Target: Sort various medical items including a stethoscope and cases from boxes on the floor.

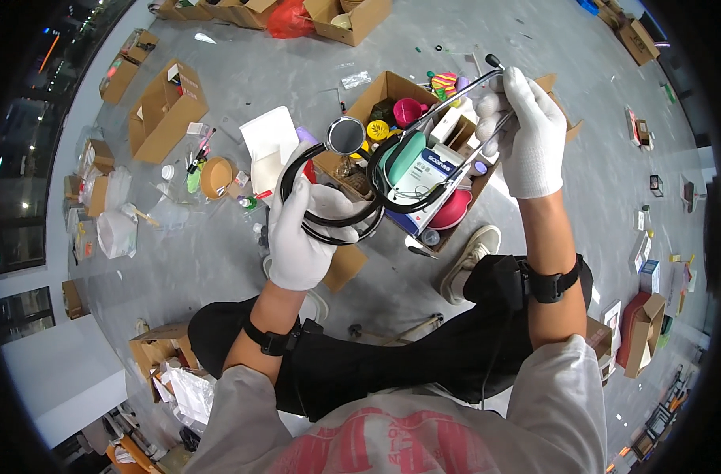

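Both hands wear white knit gloves and hold a black stethoscope (288, 178) in the air over an open cardboard box (390, 86). My left hand (301, 240) is closed around the looped black tubing, with the round metal chest piece (345, 135) above its fingers. My right hand (529, 136) grips the metal ear tubes (455, 98) near their ends; one black ear tip (493, 60) sticks out past the thumb. Below the tubing, the box holds a white-and-blue product box (419, 181), a teal case (409, 155), a pink cup (409, 111) and a red bowl (453, 211).
A white open carton (270, 133) stands left of the box, near a round tan container (216, 178). Larger cardboard boxes sit at left (168, 118) and at the top (351, 26). Small items litter the grey floor (265, 65). My shoe (474, 260) is close to the box.
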A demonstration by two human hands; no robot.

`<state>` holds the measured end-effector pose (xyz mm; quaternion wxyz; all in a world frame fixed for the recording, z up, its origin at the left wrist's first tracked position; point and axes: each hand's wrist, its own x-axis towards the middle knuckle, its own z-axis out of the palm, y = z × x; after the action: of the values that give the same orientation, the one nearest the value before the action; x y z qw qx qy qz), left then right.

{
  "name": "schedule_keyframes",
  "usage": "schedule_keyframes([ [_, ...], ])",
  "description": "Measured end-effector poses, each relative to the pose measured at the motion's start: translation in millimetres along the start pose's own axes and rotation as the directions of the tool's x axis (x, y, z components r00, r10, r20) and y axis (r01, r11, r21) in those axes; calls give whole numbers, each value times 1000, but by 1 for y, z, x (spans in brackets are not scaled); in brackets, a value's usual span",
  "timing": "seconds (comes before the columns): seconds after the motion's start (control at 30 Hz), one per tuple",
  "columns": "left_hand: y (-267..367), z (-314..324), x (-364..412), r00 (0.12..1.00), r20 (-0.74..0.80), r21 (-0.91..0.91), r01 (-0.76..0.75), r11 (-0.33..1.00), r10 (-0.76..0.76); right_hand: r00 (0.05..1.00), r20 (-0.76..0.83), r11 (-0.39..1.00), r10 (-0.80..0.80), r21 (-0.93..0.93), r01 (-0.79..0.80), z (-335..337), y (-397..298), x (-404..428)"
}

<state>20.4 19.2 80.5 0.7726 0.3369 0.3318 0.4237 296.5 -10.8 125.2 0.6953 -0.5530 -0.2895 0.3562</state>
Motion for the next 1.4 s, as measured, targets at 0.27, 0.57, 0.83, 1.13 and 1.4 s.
schedule_keyframes([
  [0.27,2,-18,-1,976,205,-203,118,972,-75,994,55,990,-96,105,90,-4,2,0],
  [0.57,-3,-22,8,994,-5,-177,106,979,-108,977,212,990,-22,142,-8,1,-13,-14],
  [0.83,-7,-20,7,982,-137,-161,110,981,-132,935,353,970,-23,235,-65,-3,-18,-21],
  [1.13,-6,-32,7,987,97,-218,145,965,-126,851,514,912,-107,391,-121,-10,-7,-12],
  [1.4,3,-6,8,984,-155,378,-21,926,85,984,-37,971,-176,156,180,-27,-24,3],
])
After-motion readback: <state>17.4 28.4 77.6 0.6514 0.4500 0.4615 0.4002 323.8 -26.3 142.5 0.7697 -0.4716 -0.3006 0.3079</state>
